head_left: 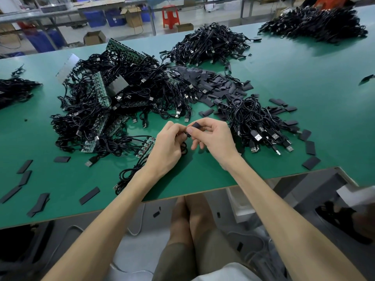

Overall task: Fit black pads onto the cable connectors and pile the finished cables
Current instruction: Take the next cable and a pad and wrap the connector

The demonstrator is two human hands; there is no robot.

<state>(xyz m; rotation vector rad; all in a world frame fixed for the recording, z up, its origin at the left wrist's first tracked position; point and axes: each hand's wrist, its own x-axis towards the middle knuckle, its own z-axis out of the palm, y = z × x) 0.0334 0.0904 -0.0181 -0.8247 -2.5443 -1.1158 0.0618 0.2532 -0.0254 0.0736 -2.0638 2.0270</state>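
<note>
Above the green table [304,110] my two hands meet at the middle. My right hand [211,136] pinches a black pad [195,126] between thumb and forefinger. My left hand [168,147] grips the end of a black cable [183,148], whose loop hangs below the fingers; the connector itself is hidden between the hands. A heap of cables still joined to green circuit strips [113,102] lies to the left. Loose black pads [213,84] are spread behind my hands. To the right lies a pile of cables with USB plugs [257,122].
More cable heaps sit at the far middle [207,44], far right [316,23] and left edge [14,90]. Scattered pads lie near the front left [89,195] and right [310,148]. The table's front edge runs just above my knees [188,216].
</note>
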